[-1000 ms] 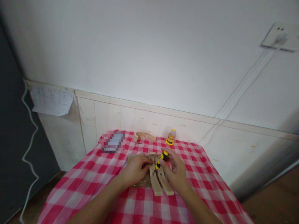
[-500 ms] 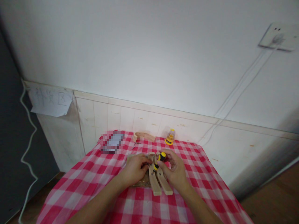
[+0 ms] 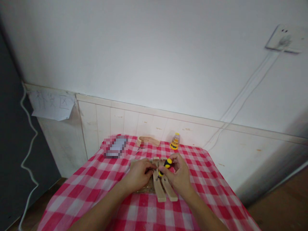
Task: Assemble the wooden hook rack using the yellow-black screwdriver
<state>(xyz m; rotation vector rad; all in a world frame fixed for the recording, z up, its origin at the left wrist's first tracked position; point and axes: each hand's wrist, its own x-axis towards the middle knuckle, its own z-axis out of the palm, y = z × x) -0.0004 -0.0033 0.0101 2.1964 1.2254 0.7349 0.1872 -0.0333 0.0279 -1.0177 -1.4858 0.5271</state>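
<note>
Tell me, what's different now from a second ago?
The right hand has shifted its fingers on the screwdriver: its thumb now reaches farther across, and the tool sits slightly lower, nearer the curved wooden pieces. Nothing was taken up or let go. The left hand stays at those pieces; the yellow-based container behind stayed put.

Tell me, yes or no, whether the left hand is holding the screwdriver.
No, the yellow-and-black screwdriver is in the right hand, while the left hand is at the curved wooden pieces.
</note>
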